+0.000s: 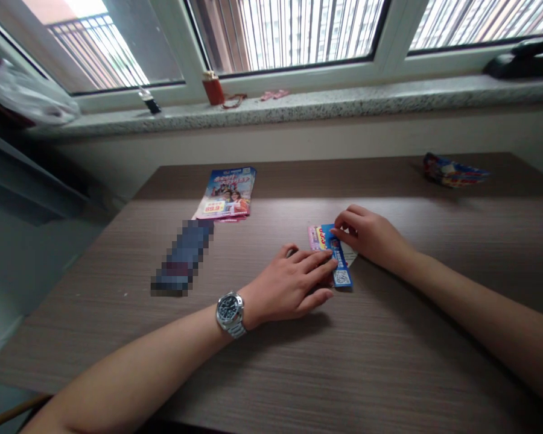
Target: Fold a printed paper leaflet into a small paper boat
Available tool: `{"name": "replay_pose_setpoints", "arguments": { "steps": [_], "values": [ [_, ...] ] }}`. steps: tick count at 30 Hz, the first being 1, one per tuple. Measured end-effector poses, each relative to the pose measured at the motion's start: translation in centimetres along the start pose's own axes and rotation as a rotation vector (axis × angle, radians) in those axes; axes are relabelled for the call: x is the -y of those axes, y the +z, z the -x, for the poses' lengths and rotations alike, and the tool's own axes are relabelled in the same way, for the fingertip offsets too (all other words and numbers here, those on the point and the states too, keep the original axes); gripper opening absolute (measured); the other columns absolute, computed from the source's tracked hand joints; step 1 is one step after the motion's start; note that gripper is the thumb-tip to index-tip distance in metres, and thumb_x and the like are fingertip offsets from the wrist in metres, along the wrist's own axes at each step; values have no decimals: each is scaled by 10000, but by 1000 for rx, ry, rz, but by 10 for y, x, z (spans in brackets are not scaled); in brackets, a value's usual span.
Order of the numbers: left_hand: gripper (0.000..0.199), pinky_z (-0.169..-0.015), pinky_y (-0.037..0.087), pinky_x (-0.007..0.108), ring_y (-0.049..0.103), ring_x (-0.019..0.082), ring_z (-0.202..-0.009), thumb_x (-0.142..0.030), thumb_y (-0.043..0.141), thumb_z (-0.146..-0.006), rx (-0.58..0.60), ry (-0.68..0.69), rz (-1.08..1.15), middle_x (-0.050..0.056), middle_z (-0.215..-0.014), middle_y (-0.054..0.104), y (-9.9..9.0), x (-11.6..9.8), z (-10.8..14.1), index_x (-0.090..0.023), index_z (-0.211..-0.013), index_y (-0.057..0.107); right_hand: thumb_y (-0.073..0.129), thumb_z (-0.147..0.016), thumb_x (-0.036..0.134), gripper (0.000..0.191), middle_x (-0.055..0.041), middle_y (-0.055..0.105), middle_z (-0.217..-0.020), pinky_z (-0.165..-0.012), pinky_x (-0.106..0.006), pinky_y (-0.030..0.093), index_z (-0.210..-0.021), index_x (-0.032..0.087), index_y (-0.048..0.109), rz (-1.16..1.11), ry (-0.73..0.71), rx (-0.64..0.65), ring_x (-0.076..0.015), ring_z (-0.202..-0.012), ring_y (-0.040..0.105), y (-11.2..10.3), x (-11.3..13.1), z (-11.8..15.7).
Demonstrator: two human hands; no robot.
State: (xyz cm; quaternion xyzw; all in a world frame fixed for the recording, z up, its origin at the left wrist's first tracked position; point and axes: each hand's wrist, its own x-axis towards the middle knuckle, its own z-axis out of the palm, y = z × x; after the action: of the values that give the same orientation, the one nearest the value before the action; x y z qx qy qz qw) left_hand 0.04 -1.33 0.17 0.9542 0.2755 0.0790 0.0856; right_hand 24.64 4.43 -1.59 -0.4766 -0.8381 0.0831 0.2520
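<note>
A partly folded, printed leaflet (pixel 340 260) lies on the table, with pink, yellow and blue areas and a QR code at its near end. My left hand (pixel 294 280) rests palm down over its left part, fingers stretched out and apart, hiding some of the print. At the far right edge of the leaflet, my right hand (pixel 368 232) has thumb and forefinger closed in a pinch on the paper. A pale underside shows beneath the right edge. Around my left wrist is a metal watch (pixel 230 307).
A stack of leaflets (pixel 228 193) lies at the back left, near a pixelated dark phone-like object (pixel 183 256). Toward the back right sits a folded paper piece (pixel 455 172). On the stone windowsill (pixel 335 105) stand a red container (pixel 213 89) and a small black-and-white item (pixel 150 101).
</note>
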Motion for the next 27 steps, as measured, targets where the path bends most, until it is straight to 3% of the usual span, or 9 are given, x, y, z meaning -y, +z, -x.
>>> {"name": "replay_pose_setpoints", "arguments": {
  "steps": [3,10,14,18,27],
  "values": [
    [524,-1109,288,494,506,282,-1303,-473,306,-1046,2,-16,-11,93,-1534,467,-1,-1,-1,-215,-1490,413,593,-941,284,88,-41,602,-904,-645,-289,468,-899,213,626,-41,-15,44,-151,-671,590,-3,8,10],
    [451,-1098,320,492,516,280,-1297,-405,315,-1049,-8,-14,14,84,-1529,477,-3,1,-2,-199,-1405,500,619,-936,297,90,-99,642,-1010,-832,-396,503,-955,222,664,-20,-121,67,-258,-939,609,0,9,23],
    [428,-1186,254,476,493,243,-1343,-370,319,-1052,-14,42,35,65,-1509,503,-4,13,-4,-215,-1405,505,622,-932,284,67,-90,642,-981,-830,-401,504,-922,227,655,-49,-109,64,-254,-922,605,3,6,25],
    [490,-1267,104,443,333,200,-1482,-380,310,-1061,-35,14,4,54,-1597,377,0,29,-7,-226,-1523,363,621,-928,261,45,-88,643,-980,-835,-397,502,-923,228,651,-79,-108,73,-250,-927,608,5,5,25],
    [502,-1257,117,438,297,185,-1504,-448,247,-1073,31,-63,24,16,-1621,330,4,35,-9,-284,-1539,339,620,-927,246,50,-82,645,-951,-818,-356,489,-901,210,643,-59,-145,112,-232,-897,611,0,6,19]
  ]
}}
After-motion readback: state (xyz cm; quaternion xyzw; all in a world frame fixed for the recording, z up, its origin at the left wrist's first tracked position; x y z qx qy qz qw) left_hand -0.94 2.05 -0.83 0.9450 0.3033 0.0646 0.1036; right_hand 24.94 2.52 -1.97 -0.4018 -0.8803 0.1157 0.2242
